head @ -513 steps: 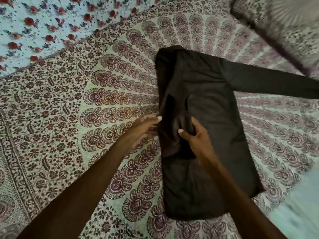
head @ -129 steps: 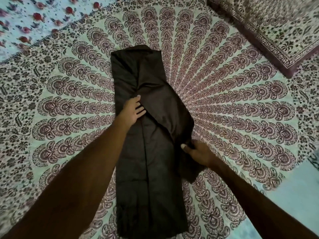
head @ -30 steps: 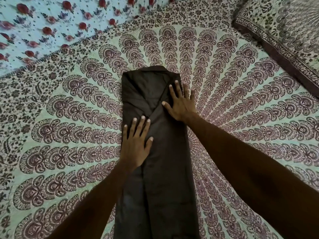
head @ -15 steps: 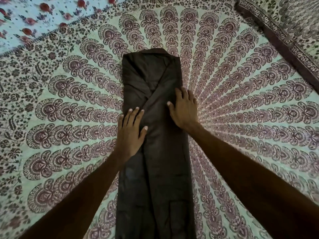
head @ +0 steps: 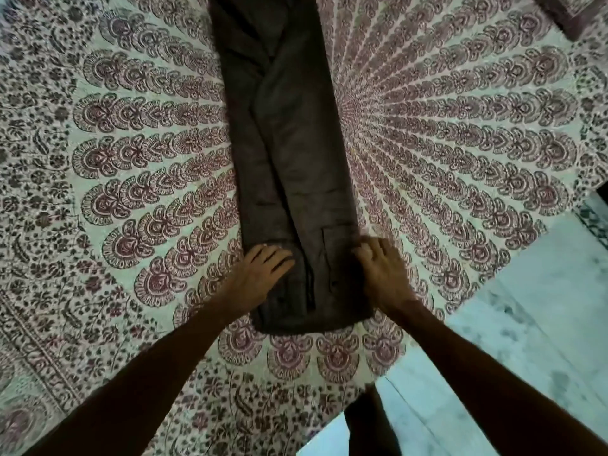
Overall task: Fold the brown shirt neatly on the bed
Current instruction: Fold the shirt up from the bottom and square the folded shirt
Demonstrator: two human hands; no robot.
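The left hand (head: 260,274) lies flat on the near left corner of the brown shirt (head: 296,143). Its fingers (head: 274,255) are almost straight and point up and to the right. They rest across the left edge of the cloth, with the palm partly on the sheet (head: 131,192) beside it. This hand is released; it presses and does not grasp anything.

The right hand (head: 381,271) is on the opposite side, at the near right edge of the shirt, at about the same height as the left one. It is blurred. Its fingertips touch the edge of the cloth, but I cannot tell if they only press there or curl around the fold. Both forearms come in from the lower corners of the view and meet the shirt from its two sides.

The shirt is folded into one long narrow strip. It lies flat on the bed (head: 460,143), running from the top edge of the view down to the hands, and its near end lies just below them. One folded layer overlaps the other along the length, so a slanting seam shows down the middle.

The sheet has a dense round pattern of feather shapes in dark red on a pale ground. At the top right, a corner of a cushion (head: 566,14) with a dark border shows. At the lower right, past the edge of the bed, a pale floor (head: 526,324) is visible.
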